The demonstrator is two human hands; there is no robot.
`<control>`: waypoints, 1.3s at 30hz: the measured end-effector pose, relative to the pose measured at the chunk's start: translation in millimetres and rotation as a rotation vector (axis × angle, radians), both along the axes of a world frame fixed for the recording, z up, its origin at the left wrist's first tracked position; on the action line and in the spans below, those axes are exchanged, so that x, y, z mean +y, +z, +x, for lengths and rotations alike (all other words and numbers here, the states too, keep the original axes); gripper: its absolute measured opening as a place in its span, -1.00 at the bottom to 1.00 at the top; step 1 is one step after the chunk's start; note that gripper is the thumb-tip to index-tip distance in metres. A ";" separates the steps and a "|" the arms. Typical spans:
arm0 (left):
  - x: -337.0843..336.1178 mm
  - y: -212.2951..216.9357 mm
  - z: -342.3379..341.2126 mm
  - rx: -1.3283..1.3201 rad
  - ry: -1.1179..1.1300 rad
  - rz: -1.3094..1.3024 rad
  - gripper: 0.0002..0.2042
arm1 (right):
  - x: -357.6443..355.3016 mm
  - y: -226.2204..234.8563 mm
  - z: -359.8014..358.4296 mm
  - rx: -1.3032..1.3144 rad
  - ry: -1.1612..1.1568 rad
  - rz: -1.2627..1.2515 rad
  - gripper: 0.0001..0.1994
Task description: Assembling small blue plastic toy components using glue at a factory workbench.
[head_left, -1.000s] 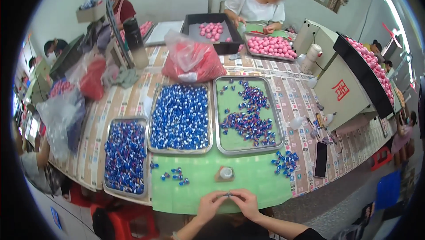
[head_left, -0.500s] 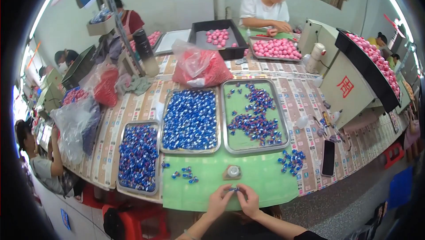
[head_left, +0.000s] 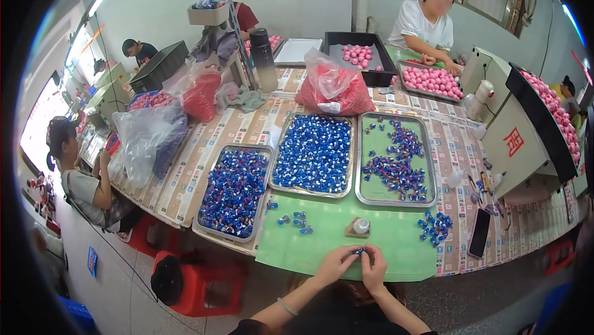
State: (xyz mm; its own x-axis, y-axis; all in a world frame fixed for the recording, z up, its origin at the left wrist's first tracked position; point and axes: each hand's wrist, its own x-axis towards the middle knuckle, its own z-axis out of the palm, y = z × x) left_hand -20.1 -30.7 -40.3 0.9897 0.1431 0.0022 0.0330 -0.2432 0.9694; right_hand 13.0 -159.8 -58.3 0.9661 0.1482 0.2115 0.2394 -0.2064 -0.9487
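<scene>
Over the front edge of a green mat [head_left: 396,257], my left hand [head_left: 335,266] and my right hand [head_left: 374,269] meet fingertip to fingertip. Both pinch a small blue piece [head_left: 358,251], mostly covered by the fingers. Just beyond them, a small pot with a white top [head_left: 361,227] sits on a little block. Several loose blue pieces [head_left: 300,219] lie on the mat to the left, and a pile of blue pieces [head_left: 435,227] is at its right edge.
Beyond the mat stand a left tray [head_left: 202,220], a middle tray [head_left: 352,155] and a right tray [head_left: 382,146], all holding small blue pieces. A bag of red pieces [head_left: 334,90] is behind them. A phone [head_left: 479,233] lies right; a co-worker [head_left: 427,25] sits across.
The whole view has swung left, so the table and trays appear farther right. Both hands stay together at the mat's front edge, still pinching the small blue piece.
</scene>
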 end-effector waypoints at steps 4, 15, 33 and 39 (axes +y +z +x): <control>-0.6 3.0 -2.7 -0.023 -0.045 0.045 -0.69 | 1.1 -1.8 -2.1 0.077 -0.011 0.067 -0.81; 1.7 -2.7 -1.1 -0.012 -0.004 -0.024 -0.71 | 1.3 -11.4 4.0 -0.055 0.047 -0.038 -0.79; -2.1 2.5 3.2 -0.026 0.033 0.057 -0.68 | -2.2 -14.9 2.5 0.086 -0.004 0.073 -0.80; -0.3 6.2 2.7 -0.016 -0.016 0.100 -0.67 | -3.1 -19.2 0.6 0.099 0.007 0.059 -0.80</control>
State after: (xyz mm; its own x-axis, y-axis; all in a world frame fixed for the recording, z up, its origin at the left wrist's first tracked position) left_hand -17.4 -31.0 -34.1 0.9915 0.1260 0.0313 0.0134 -0.3391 0.9406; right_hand 13.6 -162.9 -77.5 0.9816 0.1450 0.1239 0.1453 -0.1477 -0.9783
